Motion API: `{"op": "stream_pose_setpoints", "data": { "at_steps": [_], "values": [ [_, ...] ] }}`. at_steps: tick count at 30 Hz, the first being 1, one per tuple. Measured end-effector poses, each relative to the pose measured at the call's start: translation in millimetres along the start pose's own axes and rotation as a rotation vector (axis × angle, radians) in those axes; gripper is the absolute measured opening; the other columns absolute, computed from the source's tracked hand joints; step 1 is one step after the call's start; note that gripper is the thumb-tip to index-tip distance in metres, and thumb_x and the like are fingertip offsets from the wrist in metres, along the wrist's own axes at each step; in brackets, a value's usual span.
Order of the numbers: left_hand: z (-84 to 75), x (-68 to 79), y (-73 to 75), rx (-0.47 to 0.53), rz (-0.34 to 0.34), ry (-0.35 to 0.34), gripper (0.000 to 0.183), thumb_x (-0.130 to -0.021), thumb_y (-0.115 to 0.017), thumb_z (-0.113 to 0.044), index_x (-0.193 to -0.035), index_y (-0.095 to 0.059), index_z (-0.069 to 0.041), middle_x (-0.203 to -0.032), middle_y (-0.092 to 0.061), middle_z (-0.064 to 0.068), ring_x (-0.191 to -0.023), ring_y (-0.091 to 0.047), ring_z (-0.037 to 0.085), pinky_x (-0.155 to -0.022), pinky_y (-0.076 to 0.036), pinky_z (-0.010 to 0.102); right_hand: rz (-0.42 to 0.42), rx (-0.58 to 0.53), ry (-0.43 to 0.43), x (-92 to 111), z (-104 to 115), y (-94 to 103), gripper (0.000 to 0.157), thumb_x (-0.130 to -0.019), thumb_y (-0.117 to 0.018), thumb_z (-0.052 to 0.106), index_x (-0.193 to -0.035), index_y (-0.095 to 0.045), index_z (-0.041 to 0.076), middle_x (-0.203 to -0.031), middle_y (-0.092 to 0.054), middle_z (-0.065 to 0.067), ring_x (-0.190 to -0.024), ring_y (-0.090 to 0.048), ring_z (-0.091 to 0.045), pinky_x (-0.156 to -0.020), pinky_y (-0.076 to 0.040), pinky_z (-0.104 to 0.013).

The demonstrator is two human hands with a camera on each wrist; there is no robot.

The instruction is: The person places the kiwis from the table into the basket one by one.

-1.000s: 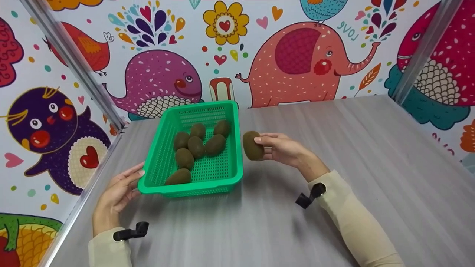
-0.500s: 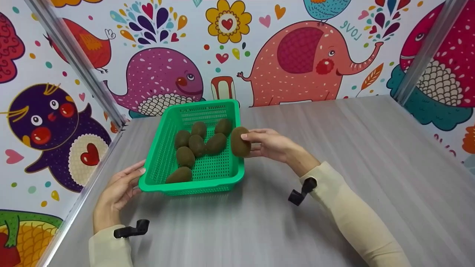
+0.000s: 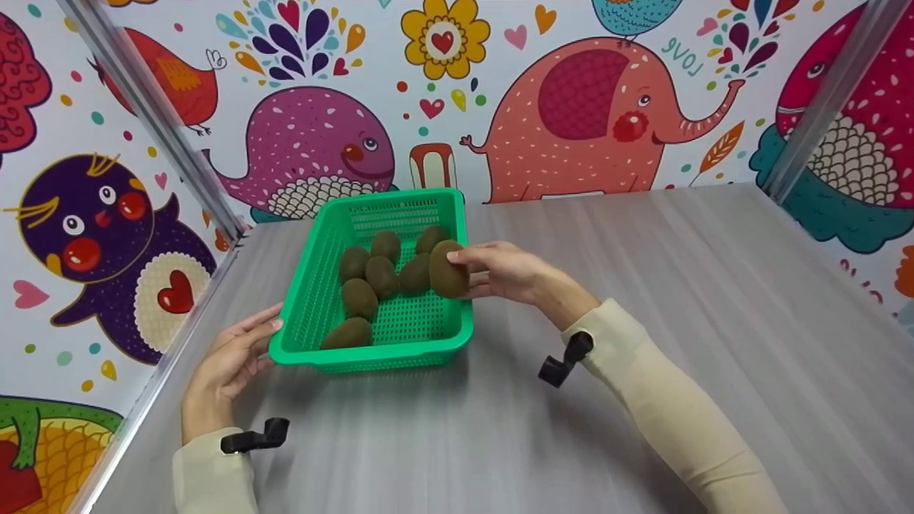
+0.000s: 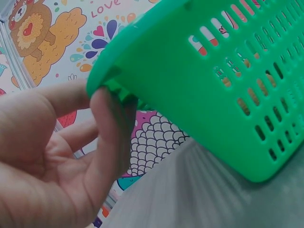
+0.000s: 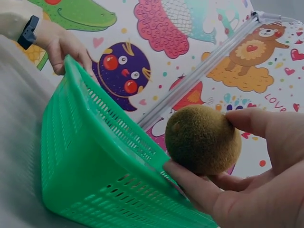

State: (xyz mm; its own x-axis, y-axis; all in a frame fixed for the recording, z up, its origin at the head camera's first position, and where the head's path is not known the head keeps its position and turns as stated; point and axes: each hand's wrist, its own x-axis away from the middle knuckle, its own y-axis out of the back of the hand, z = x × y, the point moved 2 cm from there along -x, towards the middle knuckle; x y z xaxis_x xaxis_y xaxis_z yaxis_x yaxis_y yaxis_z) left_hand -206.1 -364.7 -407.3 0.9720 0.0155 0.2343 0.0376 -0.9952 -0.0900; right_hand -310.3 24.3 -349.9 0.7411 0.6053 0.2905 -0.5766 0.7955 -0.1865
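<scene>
A green plastic basket (image 3: 371, 355) stands on the table with several brown kiwis (image 3: 359, 298) inside. My left hand (image 3: 232, 357) holds the basket's near left corner by the rim; in the left wrist view, thumb and fingers of that hand (image 4: 61, 147) meet at the rim's edge. With my right hand (image 3: 510, 273) I pinch a kiwi (image 3: 448, 271) between thumb and fingers, above the basket's right rim. In the right wrist view this fuzzy kiwi (image 5: 202, 137) appears over the basket wall (image 5: 71, 156), partly covering nothing but the patterned background.
The grey wood-grain table (image 3: 643, 285) extends to the right of the basket and in front of it. Walls with cartoon animals (image 3: 585, 128) and metal corner posts (image 3: 153, 121) enclose the back and sides. Each wrist wears a black camera mount (image 3: 568, 360).
My right hand has carried the kiwi left, from beside the basket to above its right rim. The left hand stays at the basket's corner. The view has shifted slightly.
</scene>
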Motion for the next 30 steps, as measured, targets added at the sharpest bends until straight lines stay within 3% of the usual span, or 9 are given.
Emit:
{"op": "stream_pose_setpoints", "data": {
  "at_steps": [7, 19, 30],
  "values": [
    [1.3, -1.7, -2.1, 0.005, 0.004, -0.007, 0.031, -0.103, -0.055, -0.012, -0.102, -0.073, -0.037, -0.097, -0.076, -0.010, -0.086, -0.073, 0.007, -0.075, -0.061, 0.026, -0.006, 0.071, -0.024, -9, 4, -11.9, 0.051, -0.099, -0.063, 0.028, -0.137, -0.046, 0.000, -0.137, -0.052, -0.016, -0.128, -0.058, -0.033, -0.108, -0.049, -0.044],
    [1.5, -3.0, -0.9, 0.016, -0.003, -0.002, 0.027, -0.102, -0.057, -0.014, -0.103, -0.073, -0.035, -0.099, -0.076, -0.009, -0.086, -0.074, 0.008, -0.075, -0.061, 0.026, 0.039, 0.048, -0.042, -27, 12, -41.1, 0.056, -0.101, -0.060, 0.029, -0.146, -0.039, 0.002, -0.145, -0.046, -0.015, -0.134, -0.053, -0.035, -0.109, -0.048, -0.048],
    [1.6, -3.1, -0.3, 0.015, -0.003, 0.001, 0.028, -0.102, -0.057, -0.014, -0.103, -0.074, -0.036, -0.098, -0.076, -0.010, -0.087, -0.073, 0.007, -0.075, -0.061, 0.026, 0.045, 0.057, -0.101, -47, -5, -54.7, 0.065, -0.103, -0.058, 0.026, -0.153, -0.027, -0.001, -0.153, -0.041, -0.022, -0.134, -0.054, -0.037, -0.112, -0.043, -0.052]
  ]
}}
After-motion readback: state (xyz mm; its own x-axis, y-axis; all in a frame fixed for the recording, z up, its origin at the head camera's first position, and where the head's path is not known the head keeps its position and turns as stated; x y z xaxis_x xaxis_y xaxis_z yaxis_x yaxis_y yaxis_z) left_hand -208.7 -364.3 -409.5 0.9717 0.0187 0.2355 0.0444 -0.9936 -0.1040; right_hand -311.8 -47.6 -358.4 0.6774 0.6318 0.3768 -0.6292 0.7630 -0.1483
